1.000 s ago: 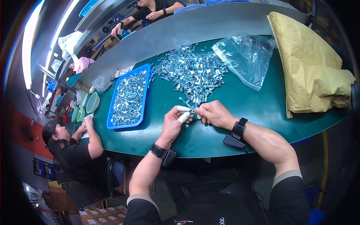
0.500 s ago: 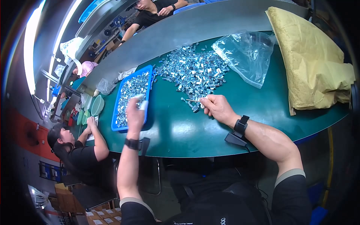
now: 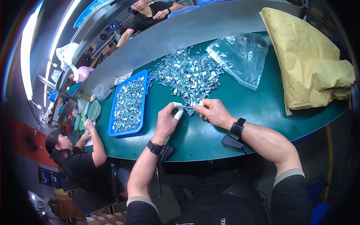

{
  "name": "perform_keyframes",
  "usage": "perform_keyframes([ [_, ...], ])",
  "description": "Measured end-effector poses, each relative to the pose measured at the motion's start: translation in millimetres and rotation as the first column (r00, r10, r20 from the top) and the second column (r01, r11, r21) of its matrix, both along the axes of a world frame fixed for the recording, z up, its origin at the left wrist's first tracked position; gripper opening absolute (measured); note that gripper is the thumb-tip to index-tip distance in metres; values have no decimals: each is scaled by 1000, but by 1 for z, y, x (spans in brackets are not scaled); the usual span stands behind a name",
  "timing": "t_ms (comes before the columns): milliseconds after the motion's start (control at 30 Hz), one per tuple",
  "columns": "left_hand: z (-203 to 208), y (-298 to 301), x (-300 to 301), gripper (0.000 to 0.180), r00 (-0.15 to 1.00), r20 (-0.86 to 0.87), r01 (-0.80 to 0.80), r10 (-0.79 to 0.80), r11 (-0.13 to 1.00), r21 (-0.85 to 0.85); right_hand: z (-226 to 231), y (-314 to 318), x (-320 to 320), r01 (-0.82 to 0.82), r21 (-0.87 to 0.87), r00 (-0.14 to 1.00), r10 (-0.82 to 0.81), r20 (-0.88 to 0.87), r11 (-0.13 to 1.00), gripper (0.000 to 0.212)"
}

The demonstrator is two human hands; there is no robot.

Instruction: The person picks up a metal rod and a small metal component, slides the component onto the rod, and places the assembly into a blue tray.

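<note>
Between the thumb and fingers of my right hand (image 3: pixel 214 112) is a thin metal rod (image 3: pixel 188 107), pointing left. My left hand (image 3: pixel 167 122), with white coverings on its thumb and forefinger, closes its fingertips at the rod's left end. Whether a small piece sits between those fingertips is too small to make out. Just beyond both hands spreads a loose pile of small shiny metal pieces (image 3: pixel 187 73), its near tip reaching under the rod. To the left, a blue tray (image 3: pixel 141 122) holds many similar pieces.
A clear plastic bag (image 3: pixel 245 62) lies right of the pile, and a large yellow sack (image 3: pixel 303 63) stands at the table's right. Green bowls (image 3: pixel 95 110) are beyond the tray. One person (image 3: pixel 80 150) sits at left; another (image 3: pixel 148 17) is across the grey partition (image 3: pixel 210 28).
My left hand has moved right, from over the blue tray to the end of the metal rod. My right hand still holds the rod near the pile's tip.
</note>
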State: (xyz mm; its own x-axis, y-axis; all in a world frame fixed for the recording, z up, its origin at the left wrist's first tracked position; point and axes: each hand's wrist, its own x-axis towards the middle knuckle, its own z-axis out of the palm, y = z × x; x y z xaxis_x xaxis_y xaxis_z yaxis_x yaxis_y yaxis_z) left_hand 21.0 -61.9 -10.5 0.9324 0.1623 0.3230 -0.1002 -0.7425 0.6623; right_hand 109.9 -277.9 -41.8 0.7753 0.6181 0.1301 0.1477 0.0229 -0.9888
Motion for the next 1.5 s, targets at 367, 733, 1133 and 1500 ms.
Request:
perform_keyframes([
  [367,2,0,-13,22,993,59,100,-102,994,41,1,3,-2,-30,-91,995,39,96,995,26],
  [733,6,-9,-11,25,984,8,175,-178,974,144,2,-4,-1,3,-56,991,4,135,998,25],
  [1133,-11,-8,-29,20,961,105,241,-257,960,141,22,-1,-17,-111,-299,962,179,209,948,34],
  [1500,-10,-9,-35,22,976,25,216,-215,971,-100,7,1,-14,-109,-218,983,138,121,970,24],
])
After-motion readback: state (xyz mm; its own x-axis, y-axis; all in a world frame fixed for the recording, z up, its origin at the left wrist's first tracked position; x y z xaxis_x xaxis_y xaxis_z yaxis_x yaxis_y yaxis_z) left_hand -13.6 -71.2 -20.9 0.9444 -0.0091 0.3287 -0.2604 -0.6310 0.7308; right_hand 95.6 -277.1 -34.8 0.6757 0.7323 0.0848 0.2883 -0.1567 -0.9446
